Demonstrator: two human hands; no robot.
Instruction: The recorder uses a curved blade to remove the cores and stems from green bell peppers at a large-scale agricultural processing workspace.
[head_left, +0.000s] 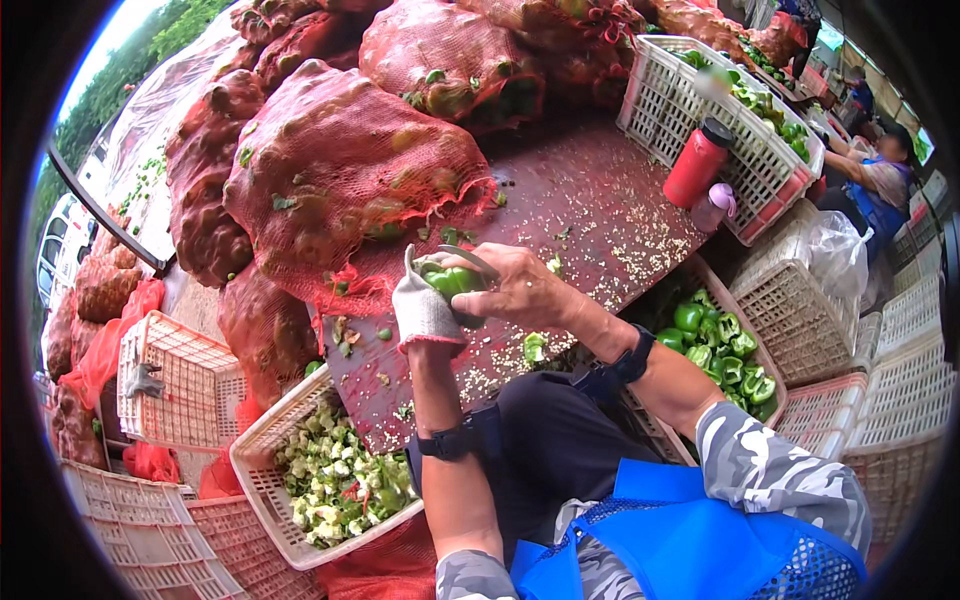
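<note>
My left hand (428,305), in a whitish knit glove, is closed round a green bell pepper (455,282) above the worktable. Bare, my right hand (515,285) comes in from the other side, its fingers against the pepper. A thin, curved grey blade (472,258), seemingly a small knife, arches over the pepper from the right hand; its handle is hidden in the fingers. Cut pepper cores (340,475) fill a white crate (262,490) at the lower left. Hollowed green peppers (715,345) lie in a crate to the right of my right forearm.
Red mesh sacks (345,170) bulge across the table's far left. The reddish table (570,200) is strewn with seeds and scraps. A red bottle (698,162), a small purple bottle (714,207) and a white crate (655,105) of peppers stand at the right. Another person (875,185) sits beyond.
</note>
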